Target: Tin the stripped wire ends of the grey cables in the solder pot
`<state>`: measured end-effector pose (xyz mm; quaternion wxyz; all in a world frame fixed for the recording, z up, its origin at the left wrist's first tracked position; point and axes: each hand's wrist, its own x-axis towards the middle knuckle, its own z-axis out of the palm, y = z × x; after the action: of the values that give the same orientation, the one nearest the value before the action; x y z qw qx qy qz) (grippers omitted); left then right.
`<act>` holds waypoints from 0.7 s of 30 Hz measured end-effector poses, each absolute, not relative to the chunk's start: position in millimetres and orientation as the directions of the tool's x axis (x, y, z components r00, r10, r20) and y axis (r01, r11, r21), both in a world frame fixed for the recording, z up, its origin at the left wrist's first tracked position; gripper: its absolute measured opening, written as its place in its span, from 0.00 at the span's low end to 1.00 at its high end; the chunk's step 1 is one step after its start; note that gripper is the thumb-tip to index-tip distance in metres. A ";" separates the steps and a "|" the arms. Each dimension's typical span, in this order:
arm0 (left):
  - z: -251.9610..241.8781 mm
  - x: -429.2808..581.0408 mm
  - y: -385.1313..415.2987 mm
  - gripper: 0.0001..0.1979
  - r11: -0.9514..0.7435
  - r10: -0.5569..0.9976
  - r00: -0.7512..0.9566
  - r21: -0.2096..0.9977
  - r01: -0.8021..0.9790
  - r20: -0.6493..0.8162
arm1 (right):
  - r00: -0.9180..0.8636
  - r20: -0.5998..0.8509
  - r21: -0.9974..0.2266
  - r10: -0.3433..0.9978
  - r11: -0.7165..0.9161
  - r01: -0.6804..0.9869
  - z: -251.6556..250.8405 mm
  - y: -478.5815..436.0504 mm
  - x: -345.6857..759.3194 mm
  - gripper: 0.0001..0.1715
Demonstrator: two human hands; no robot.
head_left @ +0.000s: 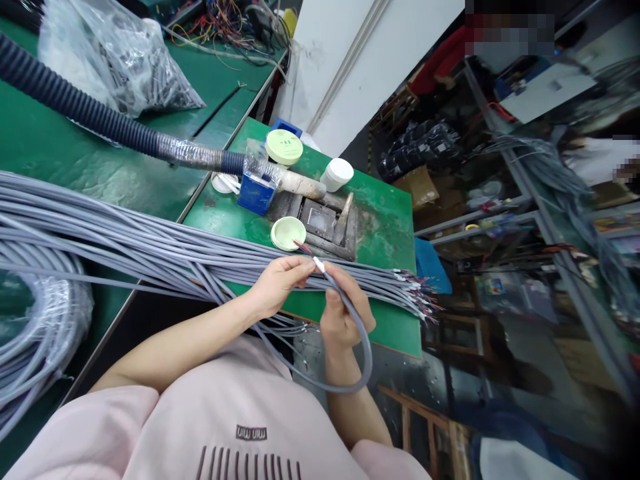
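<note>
Between my two hands a grey cable [361, 333] loops up, with thin coloured wires [303, 248] bared at its end and a white sleeve [319, 265] below them. My left hand [283, 283] is closed in a pinch at the sleeve. Fingers of my right hand [347, 310] are wrapped round the cable just behind it. The wire tips point toward a small pale green tub [289, 233], close to its rim; whether they touch it I cannot tell. Under and behind my hands lies a long bundle of grey cables [165, 240], its stripped ends [420, 293] at the right.
Beyond the tub sits a dark, stained metal-framed unit [320, 220]. A ribbed black hose [100, 120] reaches over it, by a blue box [256, 193]. A green lid [284, 147] and white container [337, 175] stand behind. Wrapped cable coils [55, 320] lie left.
</note>
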<state>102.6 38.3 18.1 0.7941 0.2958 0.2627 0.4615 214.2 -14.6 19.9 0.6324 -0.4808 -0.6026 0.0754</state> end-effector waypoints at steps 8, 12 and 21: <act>17.6 95.1 37.1 0.22 0.537 0.777 0.550 0.778 -0.327 -0.305 | 0.147 0.687 -0.589 0.711 0.427 0.686 44.6 32.3 241.0 0.10; 41.7 53.9 19.6 0.12 0.382 0.807 0.566 0.878 -0.288 -0.166 | 0.086 0.616 -0.625 0.783 0.419 0.659 51.6 61.7 243.4 0.09; 72.3 -45.1 -61.2 0.06 -0.180 0.810 0.555 0.981 -0.068 0.187 | -0.169 0.520 -0.500 0.837 0.459 0.735 41.0 92.5 232.6 0.08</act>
<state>-45.1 -61.2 72.3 0.5767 0.6671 0.2782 0.3808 232.6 92.5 41.0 0.3864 -0.5160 -0.7616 0.0662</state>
